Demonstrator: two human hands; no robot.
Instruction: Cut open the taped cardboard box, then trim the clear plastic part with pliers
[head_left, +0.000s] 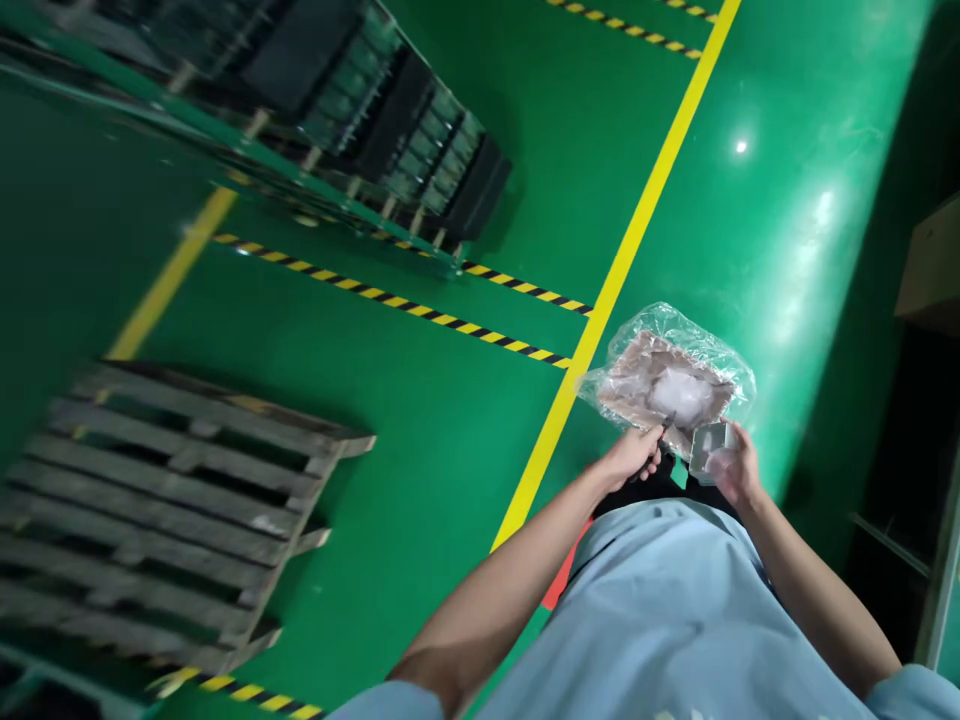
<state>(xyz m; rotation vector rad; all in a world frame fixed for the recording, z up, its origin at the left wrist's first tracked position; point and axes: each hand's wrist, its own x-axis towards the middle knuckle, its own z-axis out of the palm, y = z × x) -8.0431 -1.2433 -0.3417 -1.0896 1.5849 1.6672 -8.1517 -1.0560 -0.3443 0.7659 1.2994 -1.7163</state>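
The left hand (634, 455), arm stretched forward from a pale blue work shirt (660, 600), grips a small dark blade (666, 424), its tip at a clear plastic bag (667, 380) of brownish sheet material just ahead. The right hand (736, 465) closes around a clear plastic block (711, 450) beside the bag.

Glossy green floor (450, 420); wooden pallet (172, 483)
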